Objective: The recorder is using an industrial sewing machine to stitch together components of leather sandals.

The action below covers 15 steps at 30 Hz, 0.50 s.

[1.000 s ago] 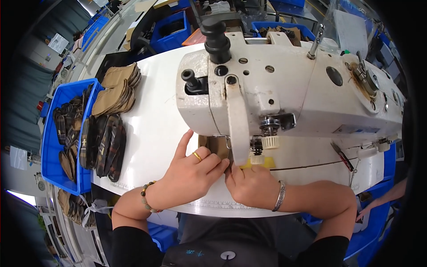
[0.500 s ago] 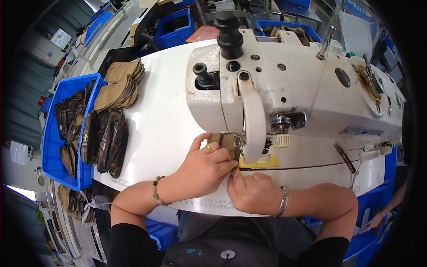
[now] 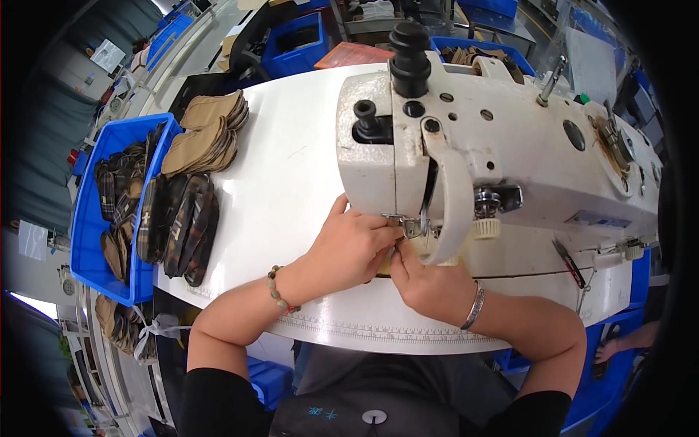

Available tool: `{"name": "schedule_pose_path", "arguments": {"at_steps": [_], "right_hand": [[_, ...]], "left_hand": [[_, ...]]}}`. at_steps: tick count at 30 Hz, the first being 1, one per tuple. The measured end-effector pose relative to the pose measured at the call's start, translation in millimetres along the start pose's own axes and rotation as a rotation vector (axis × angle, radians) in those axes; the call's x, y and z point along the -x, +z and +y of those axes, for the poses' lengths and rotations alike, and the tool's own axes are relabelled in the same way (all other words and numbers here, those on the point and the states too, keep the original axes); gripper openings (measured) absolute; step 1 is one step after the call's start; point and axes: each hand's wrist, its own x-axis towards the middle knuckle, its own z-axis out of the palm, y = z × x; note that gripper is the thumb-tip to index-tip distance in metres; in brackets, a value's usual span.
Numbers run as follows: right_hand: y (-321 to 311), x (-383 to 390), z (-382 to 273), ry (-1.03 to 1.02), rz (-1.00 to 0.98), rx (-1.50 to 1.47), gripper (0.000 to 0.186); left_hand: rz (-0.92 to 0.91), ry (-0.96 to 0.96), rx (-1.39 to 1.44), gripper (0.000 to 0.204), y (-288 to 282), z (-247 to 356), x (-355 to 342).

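My left hand [image 3: 351, 249] and right hand [image 3: 439, 293] bring bent fingertips together at the cloth [image 3: 394, 252], just on my side of the sewing machine's [image 3: 455, 149] metal foot [image 3: 413, 227]; they hide most of it, so I cannot tell whether either pinches it.

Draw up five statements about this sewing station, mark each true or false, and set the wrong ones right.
1. The left hand and right hand are close together at the needle end of the sewing machine. True.
2. The right wrist wears beads. False: the beaded bracelet is on the left wrist; the right wears a silver bangle.
3. Tan fabric pieces are stacked left of the machine. True.
4. The right hand holds a cutting tool. False: the snips lie on the white table.
5. The plaid pieces lie beside a red container. False: the bin is blue.
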Motion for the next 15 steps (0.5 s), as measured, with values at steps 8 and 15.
{"name": "schedule_pose_path", "arguments": {"at_steps": [8,15], "right_hand": [[7.2,2.1,5.5,0.012,0.091,-0.090,0.028],[2.0,0.7,-0.8,0.049,0.063,-0.170,0.028]], "left_hand": [[-0.037,-0.040,0.247,0.029,-32.5,-9.3,1.2],[0.001,0.161,0.085,0.025,-20.4,-16.0,-2.3]]}}
